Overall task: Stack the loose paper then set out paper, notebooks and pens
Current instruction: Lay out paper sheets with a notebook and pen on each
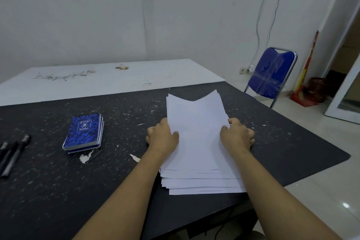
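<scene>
A pile of white paper sheets (pixel 197 142) lies on the black table (pixel 116 171), its near edges fanned out unevenly. My left hand (pixel 162 137) grips the pile's left side, thumb on top. My right hand (pixel 236 135) grips the right side, thumb on top too. The far ends of the sheets bend upward. A small stack of blue notebooks (pixel 83 132) sits to the left of the paper. Several black pens (pixel 11 154) lie side by side at the table's left edge.
A white board (pixel 109 78) covers the far part of the table. A blue folding chair (pixel 272 74) stands past the right far corner. Torn paper scraps (pixel 85 158) lie near the notebooks. The table's right edge runs close to the paper.
</scene>
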